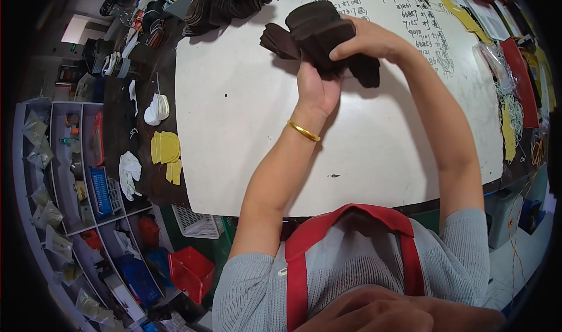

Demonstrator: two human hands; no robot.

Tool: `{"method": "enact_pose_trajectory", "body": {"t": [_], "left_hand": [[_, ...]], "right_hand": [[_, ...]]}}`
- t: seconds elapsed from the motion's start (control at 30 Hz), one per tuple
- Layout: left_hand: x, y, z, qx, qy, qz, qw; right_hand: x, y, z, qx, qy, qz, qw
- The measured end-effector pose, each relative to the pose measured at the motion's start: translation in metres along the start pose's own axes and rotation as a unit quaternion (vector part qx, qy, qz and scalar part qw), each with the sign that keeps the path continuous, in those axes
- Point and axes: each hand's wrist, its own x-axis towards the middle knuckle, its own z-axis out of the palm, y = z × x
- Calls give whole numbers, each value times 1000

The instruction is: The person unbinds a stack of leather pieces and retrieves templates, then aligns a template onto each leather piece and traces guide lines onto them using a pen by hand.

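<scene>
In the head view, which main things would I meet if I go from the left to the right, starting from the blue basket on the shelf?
Blue basket → crumpled white cloth → yellow cut pieces → held bundle of dark brown pieces → tangled pale cord.

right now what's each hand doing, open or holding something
Left hand: holding the stacked dark pieces, fingers hidden behind them.
Right hand: closed on the same pieces, thumb showing.

The left hand (318, 92) has its fingers hidden behind the dark stack (316, 28), while the dark piles (225, 7) beyond it to the left are cut by the top edge.
</scene>
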Motion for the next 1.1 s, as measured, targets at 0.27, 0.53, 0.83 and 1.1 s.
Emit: {"method": "enact_pose_trajectory", "body": {"t": [0.27, 0.53, 0.83, 1.1], "left_hand": [[9, 75, -2, 432, 36, -408, 804], [-47, 72, -41, 323, -81, -518, 788], [-144, 49, -26, 87, -117, -408, 901], [-149, 79, 20, 768, -194, 85, 605]], "right_hand": [[28, -18, -17, -186, -96, 52, 977], [-22, -22, 5, -472, 2, -115, 874], [-164, 25, 98, -560, 142, -413, 704], [-215, 14, 85, -461, 316, -252, 790]]}}
